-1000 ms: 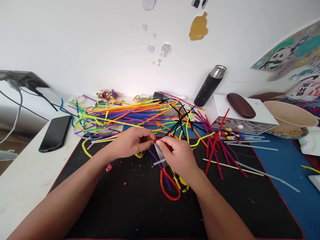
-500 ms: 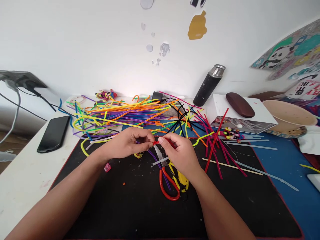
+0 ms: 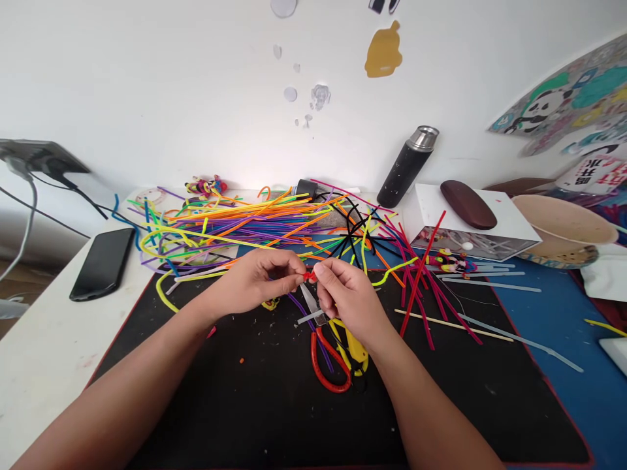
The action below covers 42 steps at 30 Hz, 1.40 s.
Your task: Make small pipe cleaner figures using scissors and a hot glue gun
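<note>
My left hand (image 3: 252,282) and my right hand (image 3: 351,297) meet above the black mat, thumbs and fingertips closed in a pinch. Between them is a small twisted piece of red pipe cleaner (image 3: 309,277), partly covered by the fingers. Below it lie scissors (image 3: 315,365) with red handles, blades pointing away from me. A yellow tool (image 3: 356,346) rests beside them, partly behind my right wrist. One purple pipe cleaner (image 3: 324,352) passes under the scissors, and a short translucent stick (image 3: 308,317) lies across the blades.
Many coloured pipe cleaners (image 3: 255,228) are heaped behind the mat (image 3: 235,418). Magenta and red ones (image 3: 416,294) lie right, near a wooden stick (image 3: 455,325) and translucent sticks (image 3: 494,283). A black flask (image 3: 407,168), white box (image 3: 509,215) and phone (image 3: 102,264) stand around.
My right thumb and fingers have shifted slightly on the red pipe cleaner, and more of it shows between the hands. The view has moved a little; the tools lie still.
</note>
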Each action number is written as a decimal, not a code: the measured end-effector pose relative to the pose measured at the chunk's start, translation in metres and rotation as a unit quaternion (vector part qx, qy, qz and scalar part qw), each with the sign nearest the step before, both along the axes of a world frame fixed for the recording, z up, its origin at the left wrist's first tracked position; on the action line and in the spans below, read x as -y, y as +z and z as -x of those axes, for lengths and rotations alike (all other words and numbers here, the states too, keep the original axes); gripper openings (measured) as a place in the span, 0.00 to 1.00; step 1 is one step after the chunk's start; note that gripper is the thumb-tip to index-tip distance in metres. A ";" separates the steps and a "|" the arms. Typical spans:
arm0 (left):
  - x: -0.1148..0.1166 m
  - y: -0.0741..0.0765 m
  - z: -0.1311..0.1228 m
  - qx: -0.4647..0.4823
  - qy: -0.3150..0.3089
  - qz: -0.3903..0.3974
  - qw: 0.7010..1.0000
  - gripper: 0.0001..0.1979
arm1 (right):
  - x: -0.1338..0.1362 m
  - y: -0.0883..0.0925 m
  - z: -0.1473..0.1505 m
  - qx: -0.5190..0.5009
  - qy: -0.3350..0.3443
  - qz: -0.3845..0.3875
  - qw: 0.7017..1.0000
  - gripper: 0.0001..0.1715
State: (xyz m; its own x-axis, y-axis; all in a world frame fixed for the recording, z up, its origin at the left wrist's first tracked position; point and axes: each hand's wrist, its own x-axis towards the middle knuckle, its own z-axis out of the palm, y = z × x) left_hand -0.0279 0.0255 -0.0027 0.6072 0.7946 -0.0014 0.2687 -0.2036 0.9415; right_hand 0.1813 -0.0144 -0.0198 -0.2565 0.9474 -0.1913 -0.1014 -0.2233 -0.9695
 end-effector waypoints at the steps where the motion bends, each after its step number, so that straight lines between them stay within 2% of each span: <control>1: 0.001 -0.002 -0.001 -0.002 0.005 -0.008 1.000 0.15 | 0.000 -0.001 0.000 -0.009 -0.002 0.006 1.000 0.24; 4: 0.002 -0.004 -0.001 -0.004 0.015 -0.014 1.000 0.14 | 0.000 -0.003 0.000 -0.019 -0.008 0.011 1.000 0.23; 7: 0.002 -0.002 -0.001 0.007 0.011 0.028 1.000 0.13 | 0.000 -0.002 0.000 -0.008 -0.016 -0.001 1.000 0.22; 11: -0.002 0.003 0.002 0.014 -0.021 0.083 0.996 0.14 | 0.001 0.000 0.001 0.033 -0.025 -0.030 0.999 0.22; 15: -0.006 0.006 0.005 0.015 -0.046 0.094 0.994 0.19 | 0.003 0.000 0.001 0.066 -0.030 -0.048 0.996 0.22; 21: -0.006 0.003 0.003 0.026 -0.008 0.134 0.991 0.19 | 0.005 -0.005 0.001 0.106 -0.024 -0.090 0.990 0.21; 24: -0.005 0.002 0.002 0.012 0.007 0.126 0.992 0.18 | 0.005 -0.007 0.000 0.173 -0.031 -0.135 0.975 0.20; 28: -0.001 0.002 0.002 -0.022 0.008 0.071 0.997 0.15 | 0.005 -0.006 0.001 0.253 -0.033 -0.197 0.946 0.17; 30: 0.000 0.003 0.001 -0.019 0.004 0.049 0.999 0.14 | 0.005 -0.005 0.001 0.230 -0.034 -0.183 0.955 0.17; 35: 0.003 0.007 -0.002 0.006 0.002 0.008 1.000 0.12 | 0.006 -0.002 0.001 0.095 -0.023 -0.087 0.991 0.20; 42: 0.006 0.005 -0.006 0.048 0.025 -0.049 0.997 0.12 | 0.004 0.001 0.001 0.014 -0.008 -0.028 0.999 0.24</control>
State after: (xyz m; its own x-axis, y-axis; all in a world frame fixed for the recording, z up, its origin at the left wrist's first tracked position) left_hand -0.0216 0.0192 0.0023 0.5603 0.8173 0.1341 0.1910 -0.2851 0.9393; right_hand 0.1801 -0.0179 -0.0191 -0.2373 0.9606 -0.1449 -0.0775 -0.1675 -0.9828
